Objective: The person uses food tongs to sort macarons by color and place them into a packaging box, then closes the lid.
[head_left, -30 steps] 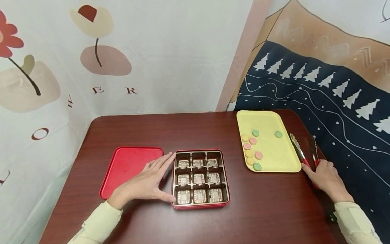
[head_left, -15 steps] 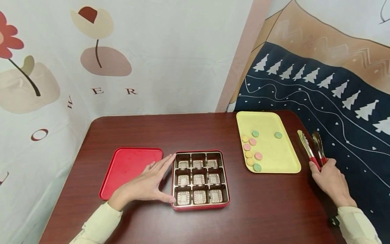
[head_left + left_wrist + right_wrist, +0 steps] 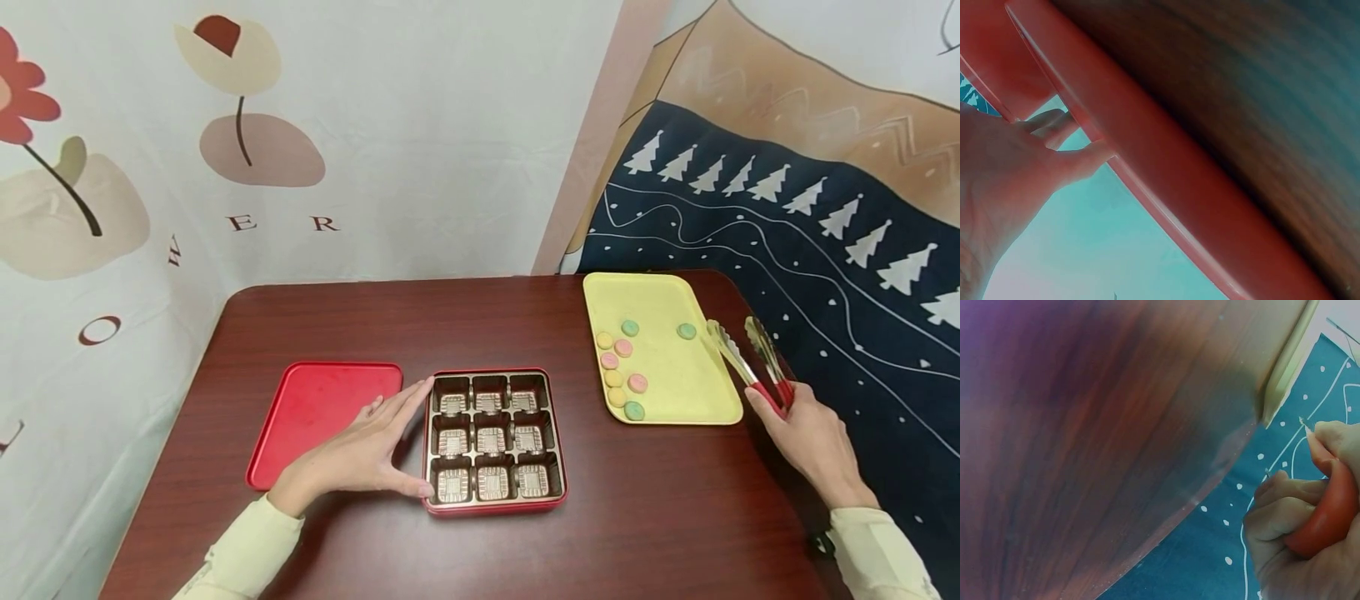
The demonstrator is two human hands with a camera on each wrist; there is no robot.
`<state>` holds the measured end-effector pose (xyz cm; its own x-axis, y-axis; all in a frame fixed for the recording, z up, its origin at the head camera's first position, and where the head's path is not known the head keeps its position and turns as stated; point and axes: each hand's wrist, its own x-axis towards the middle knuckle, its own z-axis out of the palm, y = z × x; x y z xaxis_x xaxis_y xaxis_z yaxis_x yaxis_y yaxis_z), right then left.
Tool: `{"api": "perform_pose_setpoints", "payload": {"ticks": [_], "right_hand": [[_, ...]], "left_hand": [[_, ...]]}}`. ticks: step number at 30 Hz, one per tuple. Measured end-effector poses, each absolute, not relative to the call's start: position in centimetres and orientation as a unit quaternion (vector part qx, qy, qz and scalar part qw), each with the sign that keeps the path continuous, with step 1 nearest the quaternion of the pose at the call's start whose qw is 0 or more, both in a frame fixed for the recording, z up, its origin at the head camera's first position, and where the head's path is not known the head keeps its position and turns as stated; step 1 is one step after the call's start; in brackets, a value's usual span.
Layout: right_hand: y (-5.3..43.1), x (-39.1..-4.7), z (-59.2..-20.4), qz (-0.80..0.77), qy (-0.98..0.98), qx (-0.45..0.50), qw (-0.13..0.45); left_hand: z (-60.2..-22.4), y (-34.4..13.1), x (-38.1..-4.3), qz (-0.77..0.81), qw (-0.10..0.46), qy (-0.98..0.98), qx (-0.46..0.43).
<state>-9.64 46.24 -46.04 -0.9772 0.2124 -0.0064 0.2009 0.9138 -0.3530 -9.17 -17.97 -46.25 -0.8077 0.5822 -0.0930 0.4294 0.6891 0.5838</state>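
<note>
My left hand (image 3: pixel 360 454) rests against the left side of a red box (image 3: pixel 495 510), thumb at the near corner and straight fingertips at the far one. A brown insert with several square compartments fills the box, and all of them look bare. In the left wrist view, the fingertips meet the red side wall (image 3: pixel 1129 150). My right hand (image 3: pixel 813 442) grips red-handled tongs (image 3: pixel 772 392) whose arms stand apart, the left tip overlapping the right edge of a yellow tray (image 3: pixel 690 392). The right wrist view shows fingers (image 3: pixel 1282 515) curled round the red handle (image 3: pixel 1332 515).
On the tray lie several small round macarons in green, yellow and pink, most along its left side, with one green macaron (image 3: pixel 686 331) farther right. A red lid (image 3: pixel 330 408) lies left of the box, partly behind the left hand. Printed cloths hang behind the brown table (image 3: pixel 465 325).
The tongs first swung right, away from the tray, with their arms lifting into view. Now they are back left, tips over the tray's edge. The left hand and box stay put.
</note>
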Motion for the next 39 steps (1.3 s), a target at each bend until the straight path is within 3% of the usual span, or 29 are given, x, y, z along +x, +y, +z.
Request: {"api": "perform_pose_setpoints", "payload": {"ticks": [17, 39], "right_hand": [[45.1, -10.7, -45.9, 0.167, -0.983, -0.013, 0.07], [44.5, -12.0, -46.0, 0.151, -0.988, 0.009, 0.035]], "left_hand": [[-46.3, -18.0, -9.1, 0.278, 0.134, 0.908, 0.283], [-46.3, -18.0, -9.1, 0.282, 0.143, 0.906, 0.281]]}}
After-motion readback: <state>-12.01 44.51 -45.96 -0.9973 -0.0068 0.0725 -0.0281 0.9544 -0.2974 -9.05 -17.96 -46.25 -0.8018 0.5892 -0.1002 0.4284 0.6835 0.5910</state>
